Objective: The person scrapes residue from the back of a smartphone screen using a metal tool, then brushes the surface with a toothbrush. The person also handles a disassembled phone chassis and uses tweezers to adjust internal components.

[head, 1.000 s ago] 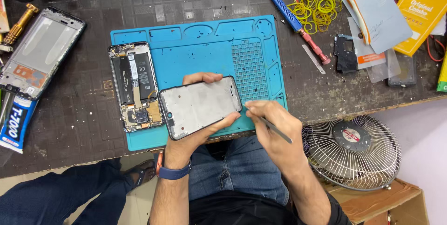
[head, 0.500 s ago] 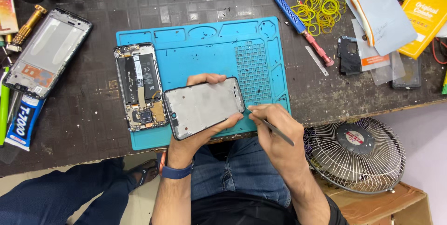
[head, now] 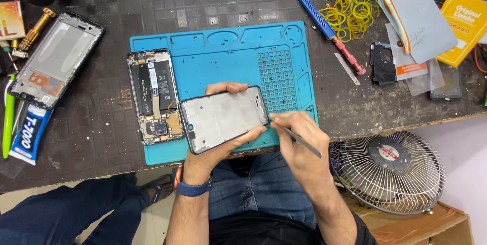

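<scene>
Just below the middle of the frame, the left hand [head: 213, 148] grips a phone frame [head: 223, 118] from underneath, thumb on its lower edge and fingertips curled over the top, holding it above the near edge of the blue mat [head: 228, 57]. The frame is a dark-rimmed rectangle with a pale grey inner plate. At its right edge, the right hand [head: 297, 141] pinches a thin metal tool [head: 302, 141], whose tip is hidden by the fingers.

Colours on the repair bench

A grey, black-edged phone frame [head: 223, 118] is seen over a blue mat [head: 223, 57] patterned with a small grid; yellow rubber bands [head: 349, 10], a blue wristband [head: 193, 189] and blue jeans [head: 264, 189] are shown.
</scene>
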